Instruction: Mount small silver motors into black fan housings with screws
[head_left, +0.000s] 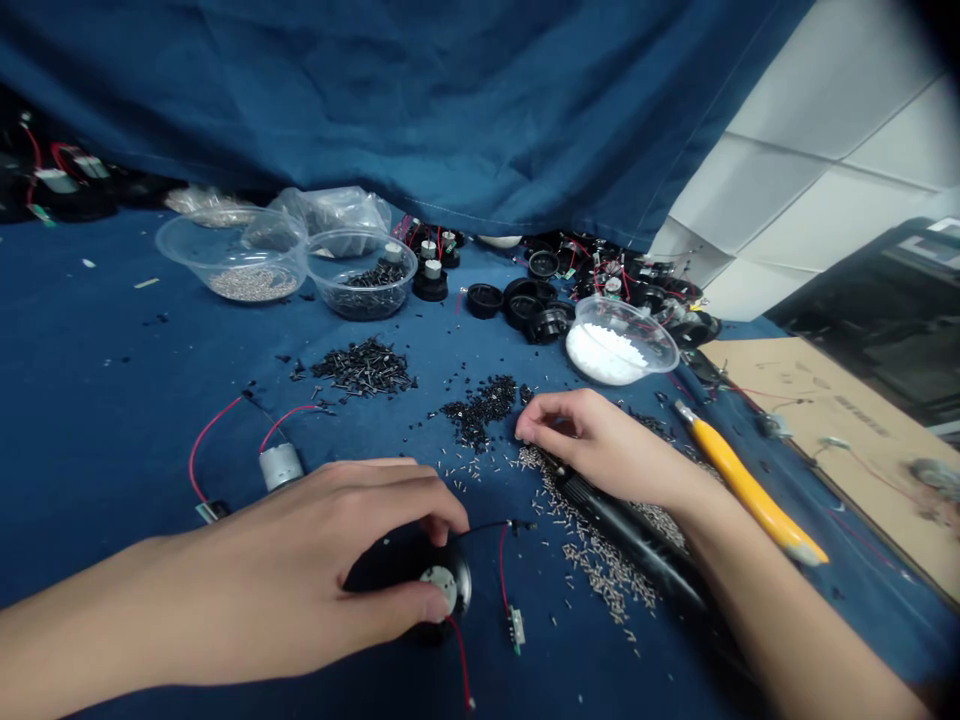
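Note:
My left hand [367, 560] curls round a black round housing [463, 590] with a small motor [439, 583] in it, thumb resting at the motor's end. Red and black wires run from this piece, and a small green circuit board [516, 628] hangs on a red one. My right hand [577, 430] is pinched at the edge of a pile of tiny black screws [480, 408]; whatever lies between its fingertips is too small to make out. Beneath that hand, a black pen-shaped power screwdriver [637, 540] lies over scattered silver screws [600, 580].
Clear bowls hold silver screws [253, 284], black screws [375, 275] and white material [607, 352]. Longer black screws [364, 367] form a heap. A loose motor [280, 465] lies left, a yellow-handled tool [750, 485] right. Black housings [529, 305] stand behind, cardboard [825, 420] at right.

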